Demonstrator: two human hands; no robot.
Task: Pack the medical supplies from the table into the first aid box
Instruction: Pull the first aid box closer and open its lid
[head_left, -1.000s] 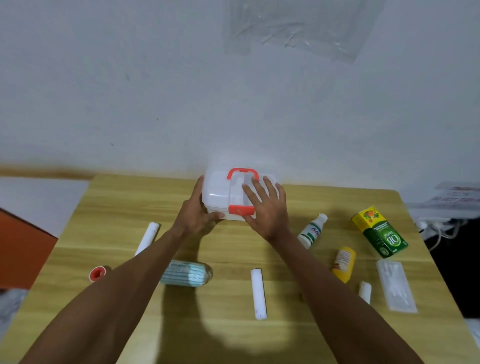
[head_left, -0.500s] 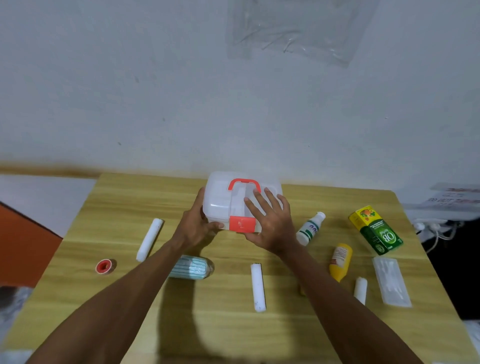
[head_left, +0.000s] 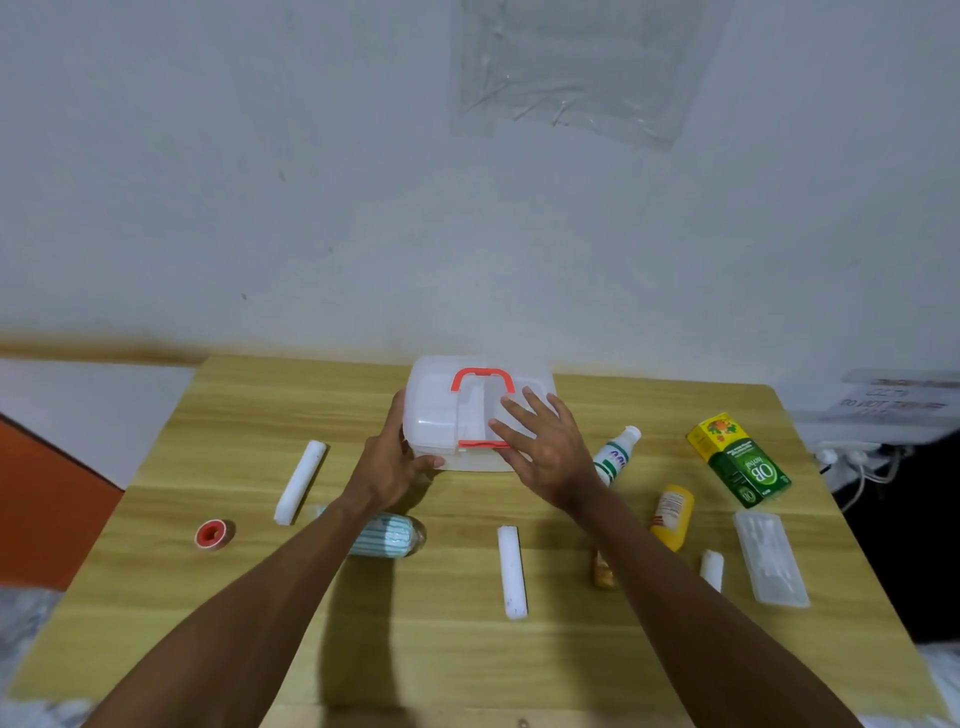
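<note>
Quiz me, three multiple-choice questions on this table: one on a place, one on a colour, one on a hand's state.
1. The red tape roll lies: A near the table's left edge; B on the floor; C on a shelf.
2. The first aid box's handle is: A blue; B red; C black.
3. The right hand: A makes a fist; B hangs down; C lies flat on the lid.
A, far left on the wood; B, red arch; C, spread fingers on lid.

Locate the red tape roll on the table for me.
In the head view, the red tape roll lies flat on the left side of the table, close to its left edge. Its nearest neighbour is the white roll, just beyond it to the right.
</note>
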